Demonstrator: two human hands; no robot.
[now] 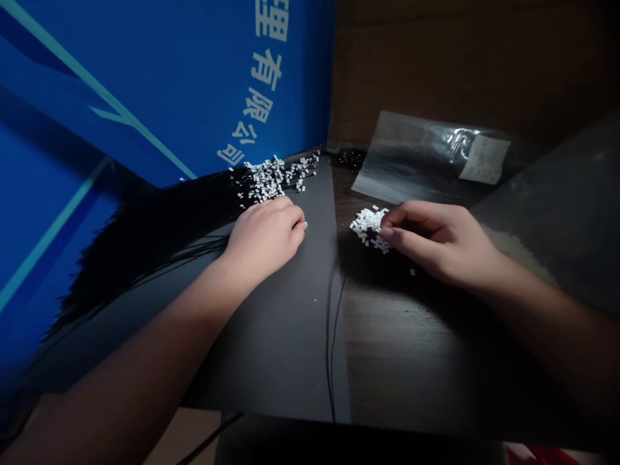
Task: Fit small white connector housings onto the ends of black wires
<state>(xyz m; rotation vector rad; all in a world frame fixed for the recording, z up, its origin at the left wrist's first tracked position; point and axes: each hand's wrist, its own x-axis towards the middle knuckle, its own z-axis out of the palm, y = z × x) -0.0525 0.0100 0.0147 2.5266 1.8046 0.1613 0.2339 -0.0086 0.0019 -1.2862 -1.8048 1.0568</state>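
Fingers point(387, 234) of right hand point(436, 242) pinched together at white pile point(367, 223), touching its right edge; pile lies left of them. Held piece: cannot tell. Left hand point(265, 236) curled closed on mat point(290, 323), farther off.

You face a blue board point(145, 77) with white lettering on your left and a brown cardboard wall point(460, 58) ahead; the dark wooden counter point(411, 349) sits in dim light.

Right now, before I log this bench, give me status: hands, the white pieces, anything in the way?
Left hand curled on dark mat, at wire bundle. Right hand touching small white-piece pile. Plastic bag behind, apart.
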